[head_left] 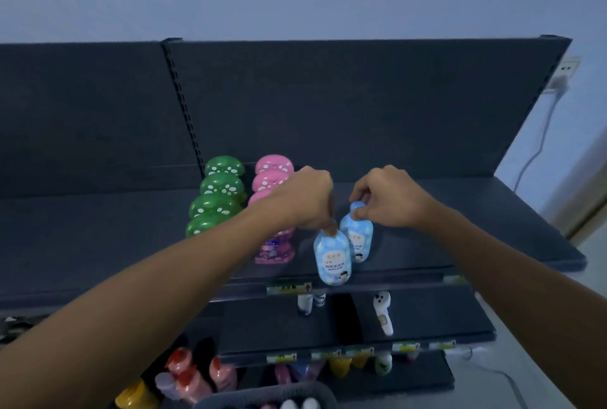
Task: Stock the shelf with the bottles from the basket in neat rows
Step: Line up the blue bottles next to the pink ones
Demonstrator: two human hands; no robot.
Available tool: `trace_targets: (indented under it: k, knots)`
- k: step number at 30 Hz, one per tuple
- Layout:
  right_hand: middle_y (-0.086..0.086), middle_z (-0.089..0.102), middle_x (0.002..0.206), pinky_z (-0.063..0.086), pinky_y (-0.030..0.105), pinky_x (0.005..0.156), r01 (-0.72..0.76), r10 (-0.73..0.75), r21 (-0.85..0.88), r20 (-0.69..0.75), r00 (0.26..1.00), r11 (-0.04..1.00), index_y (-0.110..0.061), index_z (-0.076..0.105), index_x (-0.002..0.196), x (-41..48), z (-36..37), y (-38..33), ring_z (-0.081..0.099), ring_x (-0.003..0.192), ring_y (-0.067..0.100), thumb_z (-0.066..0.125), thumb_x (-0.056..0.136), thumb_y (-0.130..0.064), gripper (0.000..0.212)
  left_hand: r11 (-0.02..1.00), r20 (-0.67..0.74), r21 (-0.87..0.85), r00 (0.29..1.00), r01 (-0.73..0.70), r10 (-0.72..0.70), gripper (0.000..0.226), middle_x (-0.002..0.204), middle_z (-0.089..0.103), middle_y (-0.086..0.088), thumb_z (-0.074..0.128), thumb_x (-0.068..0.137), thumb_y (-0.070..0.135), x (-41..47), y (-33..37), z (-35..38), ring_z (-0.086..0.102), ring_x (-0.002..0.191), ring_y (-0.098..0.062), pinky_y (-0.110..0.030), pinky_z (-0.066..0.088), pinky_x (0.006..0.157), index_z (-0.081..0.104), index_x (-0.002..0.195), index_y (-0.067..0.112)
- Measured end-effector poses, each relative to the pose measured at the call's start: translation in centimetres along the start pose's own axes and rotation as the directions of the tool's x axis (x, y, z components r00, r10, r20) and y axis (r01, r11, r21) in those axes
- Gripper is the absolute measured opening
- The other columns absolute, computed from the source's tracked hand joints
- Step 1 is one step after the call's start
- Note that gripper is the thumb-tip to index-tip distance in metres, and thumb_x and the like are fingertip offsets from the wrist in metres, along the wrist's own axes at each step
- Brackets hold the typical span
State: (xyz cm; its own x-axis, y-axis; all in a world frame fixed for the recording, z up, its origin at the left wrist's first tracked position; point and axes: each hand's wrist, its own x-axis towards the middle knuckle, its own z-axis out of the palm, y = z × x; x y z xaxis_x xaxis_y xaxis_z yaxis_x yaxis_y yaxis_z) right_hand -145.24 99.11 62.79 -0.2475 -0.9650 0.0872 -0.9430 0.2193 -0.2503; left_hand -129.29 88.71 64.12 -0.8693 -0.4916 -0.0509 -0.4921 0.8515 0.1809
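The left hand [308,203] has its grip clamped on the cap of the near pale-blue plastic bottle [332,259], and the right hand [389,201] grip is clamped on the far pale-blue bottle [358,239]. Both stand upright, touching, at the near edge of the dark metal shelf [476,234].

On the top shelf [98,228], the left hand [308,201] gripped the cap of the front blue bottle [332,260], which stood at the front edge of the shelf. The right hand [391,198] pinched the cap of the second blue bottle [359,237], just behind it. To their left stood a row of 4 green-capped bottles [215,198] and a row of pink bottles [274,167]. The grey basket [249,397] showed at the bottom edge.
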Motion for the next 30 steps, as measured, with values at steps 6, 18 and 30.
trace_targets:
  k: [6,18,30]
  knots:
    - [-0.013,0.071,0.082,0.058,0.037,0.079,0.017,-0.016,0.057,-0.018,1.000,0.998,-0.027,0.073,0.089,5.9,0.1,3.5,0.068,0.083,0.011,0.078,0.071,-0.029,0.018,0.994,-0.030,0.006,0.994,0.108,-0.108,0.035,0.086,0.076,0.010,0.092,0.065,0.044,5.5,-0.7,-0.9,0.068,0.085,-0.012,-0.033,0.060,0.079,0.081,0.089,0.022]
    - [0.001,0.067,0.102,0.056,0.040,0.088,-0.008,0.006,0.140,0.014,1.000,0.990,-0.030,0.066,0.089,15.7,4.0,5.7,0.063,0.100,0.023,0.080,0.074,-0.031,0.020,0.952,-0.073,-0.069,0.950,0.300,-0.304,0.034,0.085,0.072,0.008,0.095,0.063,0.034,11.7,-4.8,0.5,0.066,0.079,-0.013,-0.025,0.053,0.063,0.079,0.091,0.023]
    - [-0.007,0.068,0.086,0.057,0.036,0.082,0.082,-0.074,0.195,-0.049,0.996,0.977,-0.024,0.071,0.087,19.9,5.2,4.8,0.065,0.091,0.018,0.086,0.074,-0.026,0.020,0.938,-0.086,-0.123,0.938,0.324,-0.336,0.032,0.089,0.070,0.008,0.095,0.062,0.031,13.4,-6.6,1.2,0.066,0.082,-0.014,-0.028,0.053,0.069,0.080,0.089,0.025]
